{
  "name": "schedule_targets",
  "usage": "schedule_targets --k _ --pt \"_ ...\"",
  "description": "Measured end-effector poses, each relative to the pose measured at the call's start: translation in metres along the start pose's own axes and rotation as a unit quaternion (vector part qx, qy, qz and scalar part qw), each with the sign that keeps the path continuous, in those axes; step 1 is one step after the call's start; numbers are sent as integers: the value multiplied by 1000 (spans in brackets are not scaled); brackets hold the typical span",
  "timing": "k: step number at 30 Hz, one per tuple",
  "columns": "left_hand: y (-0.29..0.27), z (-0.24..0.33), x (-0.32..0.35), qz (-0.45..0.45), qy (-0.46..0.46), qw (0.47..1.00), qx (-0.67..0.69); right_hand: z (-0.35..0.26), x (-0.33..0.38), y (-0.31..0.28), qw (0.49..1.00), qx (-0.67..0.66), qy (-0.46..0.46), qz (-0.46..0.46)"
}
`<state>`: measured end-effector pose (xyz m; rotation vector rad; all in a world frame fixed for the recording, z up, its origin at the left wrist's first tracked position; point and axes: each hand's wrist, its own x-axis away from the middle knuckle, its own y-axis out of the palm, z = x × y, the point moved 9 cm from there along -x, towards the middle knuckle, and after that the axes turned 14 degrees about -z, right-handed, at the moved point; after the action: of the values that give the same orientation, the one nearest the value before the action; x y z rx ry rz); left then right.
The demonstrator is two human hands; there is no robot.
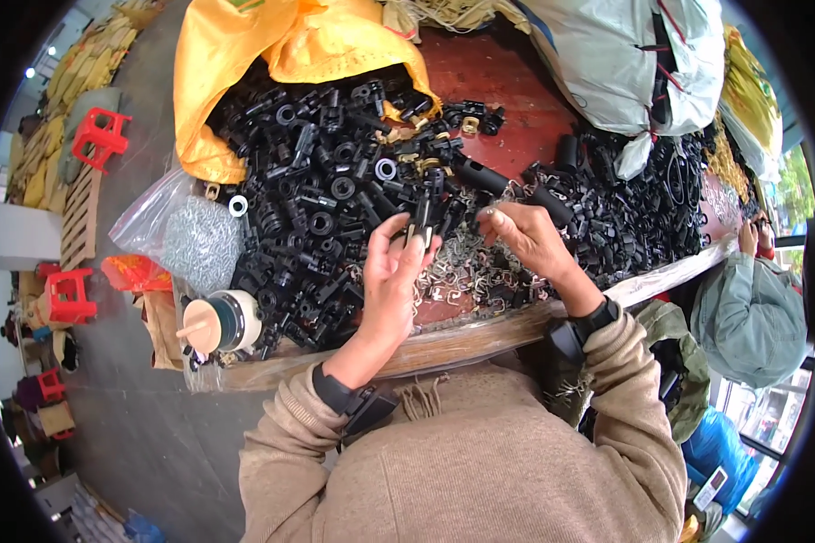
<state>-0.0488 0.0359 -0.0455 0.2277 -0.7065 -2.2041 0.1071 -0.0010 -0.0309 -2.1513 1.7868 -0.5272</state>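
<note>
Standing beside the surface (525, 86), I watch the person work over a heap of black plastic parts (326, 181) spilling from a yellow sack (244, 54); the left hand (394, 271) holds one small black plastic piece (421, 222) upright, its grip pressed together on the piece between thumb and fingertips; the right hand (530, 240) is close beside it, its grip pinching a small metal spring clip (491, 213), thin and hard to make out. Doing this well, I judge, means keeping the black piece steady and turned so its slot faces the clip, and bringing the clip in straight rather than at a slant; a scatter of loose metal clips (462, 276) lies just under both hands, so a dropped one would be quickly lost.
</note>
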Motion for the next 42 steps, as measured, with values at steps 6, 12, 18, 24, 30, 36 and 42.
schedule_targets --k 6,12,18,24,30,36,42 --pt "6 -7 -4 -8 17 1000 13 -25 2 -23 978 138 -23 152" --pt "3 -9 0 5 -3 1000 6 -25 -13 -21 941 285 -84 161" --pt "0 -11 -2 -2 1 1000 9 -20 -10 -22 929 309 -49 199" --pt "3 -15 -3 2 -2 1000 12 -10 -4 -24 952 223 -33 207" --pt "8 -15 -4 -10 8 1000 15 -7 -3 -20 961 188 -15 203" --pt "7 -11 -4 18 34 999 7 -7 3 -8 969 122 -14 215" --pt "3 -2 -10 61 91 994 20 -15 4 8 974 -15 20 226"
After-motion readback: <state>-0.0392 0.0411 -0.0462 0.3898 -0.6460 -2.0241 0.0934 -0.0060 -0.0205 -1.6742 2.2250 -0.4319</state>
